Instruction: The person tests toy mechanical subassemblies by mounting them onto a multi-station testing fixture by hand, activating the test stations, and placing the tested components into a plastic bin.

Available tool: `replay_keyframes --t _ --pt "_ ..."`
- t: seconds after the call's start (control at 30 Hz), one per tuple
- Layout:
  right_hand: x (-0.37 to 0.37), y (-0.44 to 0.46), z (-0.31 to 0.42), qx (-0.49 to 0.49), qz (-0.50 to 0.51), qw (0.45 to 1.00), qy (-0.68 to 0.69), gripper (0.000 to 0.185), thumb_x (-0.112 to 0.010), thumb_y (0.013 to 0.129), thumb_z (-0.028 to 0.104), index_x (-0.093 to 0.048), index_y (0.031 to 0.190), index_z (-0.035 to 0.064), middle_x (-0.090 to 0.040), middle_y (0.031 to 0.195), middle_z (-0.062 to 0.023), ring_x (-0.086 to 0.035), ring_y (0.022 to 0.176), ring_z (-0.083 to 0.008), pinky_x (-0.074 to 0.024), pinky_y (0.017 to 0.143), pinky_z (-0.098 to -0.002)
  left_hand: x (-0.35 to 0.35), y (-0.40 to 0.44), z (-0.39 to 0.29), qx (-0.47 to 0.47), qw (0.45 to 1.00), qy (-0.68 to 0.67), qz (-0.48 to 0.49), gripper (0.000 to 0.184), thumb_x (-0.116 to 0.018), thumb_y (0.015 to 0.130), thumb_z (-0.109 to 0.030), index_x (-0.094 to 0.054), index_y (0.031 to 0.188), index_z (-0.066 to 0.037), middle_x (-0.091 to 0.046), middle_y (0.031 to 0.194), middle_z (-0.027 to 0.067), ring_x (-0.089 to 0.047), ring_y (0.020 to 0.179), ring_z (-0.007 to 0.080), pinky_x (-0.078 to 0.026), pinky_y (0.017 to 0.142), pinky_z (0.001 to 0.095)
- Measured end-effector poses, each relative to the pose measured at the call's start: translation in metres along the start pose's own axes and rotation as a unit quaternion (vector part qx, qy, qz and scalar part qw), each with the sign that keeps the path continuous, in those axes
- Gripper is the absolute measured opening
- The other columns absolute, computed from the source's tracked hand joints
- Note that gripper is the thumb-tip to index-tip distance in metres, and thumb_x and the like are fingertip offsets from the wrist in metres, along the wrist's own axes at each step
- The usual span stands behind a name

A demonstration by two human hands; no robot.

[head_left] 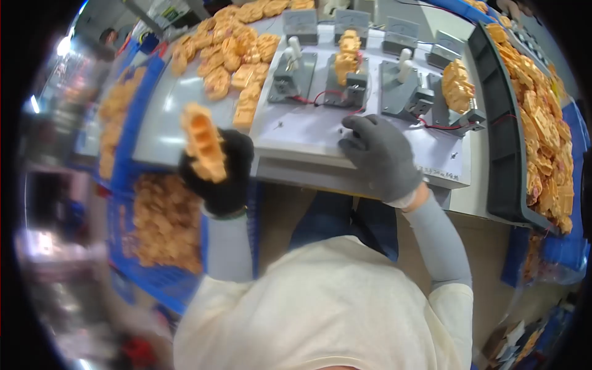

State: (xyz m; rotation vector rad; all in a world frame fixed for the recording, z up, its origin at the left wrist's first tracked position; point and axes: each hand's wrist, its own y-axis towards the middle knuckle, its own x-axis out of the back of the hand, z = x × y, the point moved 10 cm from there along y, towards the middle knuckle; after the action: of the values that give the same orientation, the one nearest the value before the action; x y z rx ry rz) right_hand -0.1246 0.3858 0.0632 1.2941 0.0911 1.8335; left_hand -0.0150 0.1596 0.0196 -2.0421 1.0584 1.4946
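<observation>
My left hand (225, 169), in a black glove, grips an orange plastic part (205, 142) with hollow sections facing up, left of the white board (296, 132). My right hand (381, 154), gloved in grey, rests over the board's front edge with its fingers bent and apart, and nothing shows in it. Beyond it stand grey test fixtures with red wires. The second fixture (345, 89) bears an upright orange part (348, 58), and the far right fixture (472, 120) bears another (457, 86). White pegs stand bare on the other two fixtures.
Orange parts (231, 49) are heaped at the back left of the table. Blue crates (148, 280) with more parts stand at the left. On the right, a dark grey tray (502, 135) borders a long pile of parts (536, 123). Small meters (401, 36) line the board's back.
</observation>
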Motion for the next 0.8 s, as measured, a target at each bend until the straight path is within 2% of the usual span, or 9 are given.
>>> replay_keyframes --t 0.1,0.2,0.3,0.43,0.53,0.63,0.73,0.77,0.8 --pt "-0.007 0.005 -0.015 -0.064 -0.022 0.996 0.062 0.029 -0.068 0.070 0.020 -0.059 0.096 0.0093 -0.059 0.081 -0.0076 -0.059 0.076 -0.0259 -0.0471 0.066 -0.0358 -0.019 0.004 0.014 0.043 0.982 0.136 0.127 0.049 -0.056 0.074 -0.021 -0.044 0.114 0.006 -0.052 0.102 0.0180 -0.053 0.088 0.0306 -0.045 0.080 0.0432" --pt "-0.014 0.003 -0.019 -0.073 -0.009 0.996 0.042 0.033 -0.070 0.069 0.024 -0.059 0.097 0.0090 -0.060 0.083 -0.0076 -0.059 0.078 -0.0259 -0.0476 0.068 -0.0363 -0.044 -0.013 0.048 0.115 0.971 0.144 0.151 0.054 -0.056 0.077 -0.021 -0.039 0.120 0.007 -0.049 0.113 0.0152 -0.050 0.100 0.0212 -0.041 0.088 0.0305" --pt "-0.018 0.002 -0.027 -0.081 -0.013 0.994 0.068 0.033 -0.070 0.069 0.025 -0.059 0.097 0.0096 -0.059 0.085 -0.0072 -0.059 0.080 -0.0260 -0.0475 0.068 -0.0369 -0.020 -0.005 0.047 0.069 0.921 0.372 0.092 0.073 -0.057 0.069 -0.028 -0.031 0.127 0.007 -0.044 0.120 0.0194 -0.050 0.106 0.0230 -0.043 0.089 0.0277" --pt "-0.025 0.003 -0.032 -0.091 0.018 0.993 0.072 0.030 -0.069 0.070 0.022 -0.059 0.095 0.0095 -0.058 0.084 -0.0076 -0.058 0.079 -0.0262 -0.0470 0.066 -0.0370 -0.024 0.004 0.068 0.095 0.915 0.379 0.103 0.071 -0.058 0.071 -0.025 -0.030 0.129 0.006 -0.043 0.123 0.0186 -0.050 0.108 0.0233 -0.044 0.088 0.0290" --pt "-0.022 0.002 -0.032 -0.098 0.018 0.992 0.076 0.028 -0.068 0.070 0.021 -0.058 0.093 0.0092 -0.058 0.084 -0.0080 -0.058 0.078 -0.0265 -0.0466 0.066 -0.0369 -0.046 0.006 0.092 0.136 0.929 0.276 0.206 0.066 -0.058 0.076 -0.020 -0.028 0.132 0.001 -0.043 0.125 0.0153 -0.050 0.109 0.0221 -0.044 0.090 0.0301" --pt "-0.023 0.001 -0.033 -0.099 0.020 0.991 0.084 0.026 -0.067 0.071 0.020 -0.057 0.093 0.0094 -0.058 0.084 -0.0079 -0.058 0.077 -0.0266 -0.0465 0.065 -0.0372 -0.033 0.016 0.086 0.086 0.929 0.319 0.170 0.062 -0.061 0.077 -0.031 -0.039 0.124 0.002 -0.052 0.116 0.0153 -0.052 0.106 0.0238 -0.048 0.084 0.0336" --pt "-0.020 0.001 -0.033 -0.093 0.013 0.991 0.094 0.025 -0.066 0.072 0.019 -0.058 0.093 0.0093 -0.058 0.084 -0.0084 -0.058 0.077 -0.0266 -0.0466 0.065 -0.0372 -0.051 0.009 0.097 0.073 0.901 0.393 0.167 0.066 -0.063 0.076 -0.033 -0.038 0.126 0.002 -0.052 0.116 0.0156 -0.052 0.107 0.0242 -0.046 0.088 0.0351" --pt "-0.023 0.002 -0.033 -0.089 0.015 0.991 0.095 0.025 -0.066 0.072 0.019 -0.058 0.093 0.0093 -0.058 0.084 -0.0084 -0.058 0.077 -0.0266 -0.0466 0.065 -0.0372 -0.043 0.007 0.106 0.125 0.946 0.287 0.085 0.069 -0.064 0.074 -0.034 -0.038 0.126 0.002 -0.051 0.117 0.0155 -0.053 0.107 0.0244 -0.045 0.090 0.0358" --pt "-0.027 0.004 -0.037 -0.095 0.015 0.989 0.108 0.025 -0.067 0.071 0.020 -0.058 0.093 0.0091 -0.058 0.085 -0.0092 -0.059 0.076 -0.0267 -0.0468 0.064 -0.0370 -0.041 0.010 0.111 0.133 0.936 0.311 0.102 0.071 -0.065 0.073 -0.033 -0.036 0.128 0.003 -0.051 0.118 0.0155 -0.052 0.107 0.0244 -0.044 0.091 0.0361"
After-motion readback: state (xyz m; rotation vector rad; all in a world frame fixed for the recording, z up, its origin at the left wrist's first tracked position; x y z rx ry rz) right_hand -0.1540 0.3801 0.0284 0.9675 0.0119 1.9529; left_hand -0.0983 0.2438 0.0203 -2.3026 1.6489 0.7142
